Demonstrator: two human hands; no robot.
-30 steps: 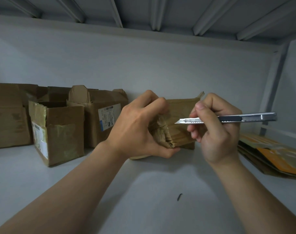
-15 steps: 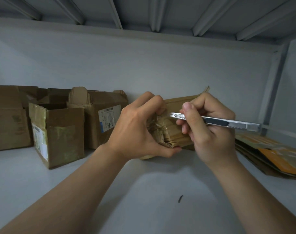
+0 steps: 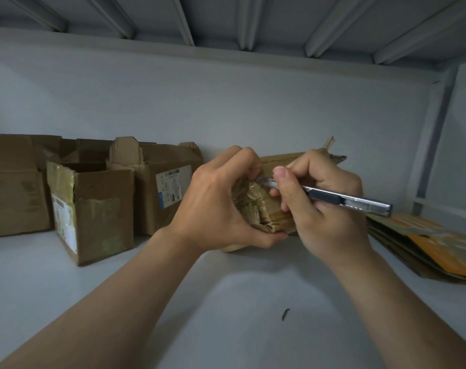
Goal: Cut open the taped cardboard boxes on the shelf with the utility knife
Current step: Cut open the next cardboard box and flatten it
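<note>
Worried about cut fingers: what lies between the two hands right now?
Head view: the taped end of the small cardboard box lies between left hand and right hand; the utility knife has its blade tip there, close to the left fingers.

No text, brand or number is legible in this view. A white shipping label (image 3: 171, 188) is affixed to the front face of the rear cardboard box (image 3: 152, 217). It shows dark barcode-like marks along its top edge and a blue band at its lower left, and its print lines are too small to read. A second white label (image 3: 64, 225) sits on the left face of the open cardboard box (image 3: 104, 217); it is seen at a steep angle and is unreadable. The orange printed sheet (image 3: 444, 249) at the right carries pale, indistinct graphics.
</note>
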